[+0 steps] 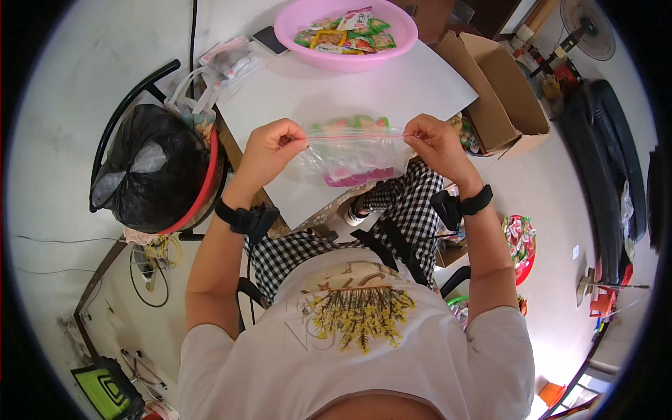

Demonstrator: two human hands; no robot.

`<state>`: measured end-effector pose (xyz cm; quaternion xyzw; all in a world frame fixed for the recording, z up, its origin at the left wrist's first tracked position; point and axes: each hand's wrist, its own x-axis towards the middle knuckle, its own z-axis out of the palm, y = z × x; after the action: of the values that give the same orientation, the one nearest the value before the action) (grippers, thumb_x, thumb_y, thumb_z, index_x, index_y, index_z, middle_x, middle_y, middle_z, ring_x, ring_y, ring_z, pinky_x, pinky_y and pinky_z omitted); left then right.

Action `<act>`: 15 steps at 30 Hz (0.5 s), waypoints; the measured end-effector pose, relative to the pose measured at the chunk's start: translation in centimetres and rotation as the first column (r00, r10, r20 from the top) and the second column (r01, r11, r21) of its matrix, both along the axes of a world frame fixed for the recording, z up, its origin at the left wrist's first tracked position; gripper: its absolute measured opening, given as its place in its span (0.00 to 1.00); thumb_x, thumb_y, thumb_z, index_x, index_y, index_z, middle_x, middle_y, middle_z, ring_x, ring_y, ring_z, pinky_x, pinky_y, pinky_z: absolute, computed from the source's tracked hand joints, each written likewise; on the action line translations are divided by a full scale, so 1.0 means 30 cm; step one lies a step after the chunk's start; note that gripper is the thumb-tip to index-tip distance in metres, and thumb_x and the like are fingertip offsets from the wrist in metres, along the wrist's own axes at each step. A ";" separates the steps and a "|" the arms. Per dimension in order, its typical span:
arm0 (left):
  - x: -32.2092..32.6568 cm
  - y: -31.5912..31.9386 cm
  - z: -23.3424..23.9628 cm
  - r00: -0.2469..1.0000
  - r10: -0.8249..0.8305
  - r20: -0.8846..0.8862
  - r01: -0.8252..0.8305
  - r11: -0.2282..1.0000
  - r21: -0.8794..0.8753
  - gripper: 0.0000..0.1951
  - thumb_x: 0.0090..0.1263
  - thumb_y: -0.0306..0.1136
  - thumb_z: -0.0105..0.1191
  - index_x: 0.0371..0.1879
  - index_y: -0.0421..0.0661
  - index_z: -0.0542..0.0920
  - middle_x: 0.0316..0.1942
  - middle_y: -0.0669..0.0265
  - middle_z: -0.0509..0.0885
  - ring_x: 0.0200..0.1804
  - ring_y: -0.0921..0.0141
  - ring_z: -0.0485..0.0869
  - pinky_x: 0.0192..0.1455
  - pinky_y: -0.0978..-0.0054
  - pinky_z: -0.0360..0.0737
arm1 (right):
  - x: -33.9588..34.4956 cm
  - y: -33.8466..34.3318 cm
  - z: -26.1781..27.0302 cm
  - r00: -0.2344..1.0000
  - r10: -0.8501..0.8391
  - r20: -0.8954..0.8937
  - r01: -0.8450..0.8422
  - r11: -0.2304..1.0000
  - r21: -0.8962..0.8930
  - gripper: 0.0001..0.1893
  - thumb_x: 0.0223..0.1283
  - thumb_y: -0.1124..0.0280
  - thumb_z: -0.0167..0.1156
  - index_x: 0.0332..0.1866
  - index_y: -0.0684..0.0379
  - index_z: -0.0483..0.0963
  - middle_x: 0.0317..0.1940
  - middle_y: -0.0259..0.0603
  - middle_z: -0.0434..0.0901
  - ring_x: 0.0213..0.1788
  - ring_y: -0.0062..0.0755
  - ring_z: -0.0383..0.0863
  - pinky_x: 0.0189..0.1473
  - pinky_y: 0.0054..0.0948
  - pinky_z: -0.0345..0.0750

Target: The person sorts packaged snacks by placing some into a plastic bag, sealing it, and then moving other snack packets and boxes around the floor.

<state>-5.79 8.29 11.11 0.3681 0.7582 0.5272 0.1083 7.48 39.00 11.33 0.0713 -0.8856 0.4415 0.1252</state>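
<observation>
A clear plastic zip bag [362, 152] is stretched between my two hands over the near edge of the white table. My left hand [274, 144] pinches one end of its red-lined zip strip [352, 137]. At the other end, my right hand [437, 144] grips the strip between thumb and fingers. Small green and pink packets [362, 123] show at the bag's far side; whether they lie inside or behind it I cannot tell. A magenta area [359, 177] shows at the bag's lower part.
A pink basin [346, 60] of small snack packets stands at the table's [315, 89] far side, beside a dark phone [270, 40]. Right of the table is an open cardboard box [488, 94]. At left, a black plastic bag [152, 173] rests on a red-rimmed container [207, 194].
</observation>
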 end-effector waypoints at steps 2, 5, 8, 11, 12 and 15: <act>0.000 0.006 -0.026 0.997 0.023 0.080 -0.030 0.996 0.086 0.06 0.63 0.21 0.59 0.37 0.39 0.80 0.30 0.71 0.81 0.33 0.82 0.77 0.36 0.84 0.75 | -0.018 0.005 -0.021 1.000 -0.004 0.028 0.005 0.999 -0.035 0.03 0.62 0.80 0.60 0.35 0.64 0.73 0.30 0.30 0.72 0.32 0.16 0.68 0.33 0.19 0.68; 0.000 0.010 -0.045 0.985 0.051 0.167 -0.078 0.984 0.160 0.10 0.63 0.21 0.59 0.43 0.39 0.79 0.30 0.71 0.80 0.33 0.82 0.76 0.37 0.84 0.75 | -0.029 0.015 -0.054 0.994 -0.015 0.110 0.025 0.996 -0.083 0.02 0.63 0.80 0.59 0.35 0.64 0.73 0.30 0.28 0.72 0.32 0.14 0.68 0.34 0.18 0.68; 0.001 0.013 -0.075 0.968 0.083 0.236 -0.128 0.974 0.185 0.11 0.64 0.21 0.57 0.45 0.38 0.79 0.31 0.71 0.81 0.34 0.81 0.77 0.38 0.84 0.75 | -0.046 0.018 -0.084 0.993 -0.026 0.119 0.038 0.995 -0.095 0.02 0.64 0.79 0.59 0.36 0.63 0.73 0.29 0.26 0.71 0.33 0.12 0.67 0.34 0.15 0.68; 0.010 0.025 -0.091 0.926 0.091 0.367 -0.187 0.954 0.233 0.10 0.65 0.21 0.56 0.45 0.38 0.80 0.32 0.71 0.81 0.34 0.81 0.77 0.39 0.84 0.75 | -0.051 0.011 -0.089 0.989 -0.043 0.145 0.065 0.986 -0.152 0.05 0.61 0.79 0.60 0.41 0.64 0.74 0.33 0.32 0.76 0.36 0.20 0.74 0.40 0.20 0.73; 0.013 0.026 -0.092 0.899 0.092 0.429 -0.215 0.945 0.247 0.10 0.65 0.21 0.56 0.45 0.38 0.80 0.33 0.71 0.82 0.35 0.81 0.78 0.39 0.84 0.75 | -0.054 -0.001 -0.084 0.989 -0.039 0.144 0.061 0.987 -0.151 0.05 0.61 0.79 0.60 0.41 0.64 0.74 0.33 0.32 0.76 0.36 0.20 0.74 0.40 0.20 0.73; 0.018 0.033 -0.114 0.899 0.067 0.432 -0.216 0.927 0.306 0.09 0.66 0.21 0.55 0.44 0.38 0.80 0.34 0.71 0.82 0.35 0.81 0.78 0.40 0.84 0.76 | -0.055 -0.072 -0.063 0.962 -0.137 -0.238 0.196 0.949 0.248 0.14 0.55 0.78 0.64 0.48 0.63 0.75 0.42 0.44 0.79 0.44 0.38 0.79 0.49 0.30 0.76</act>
<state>-5.26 9.27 7.69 0.2041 0.6383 0.7246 0.1607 5.82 36.84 9.44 0.0603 -0.9211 0.2941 0.2477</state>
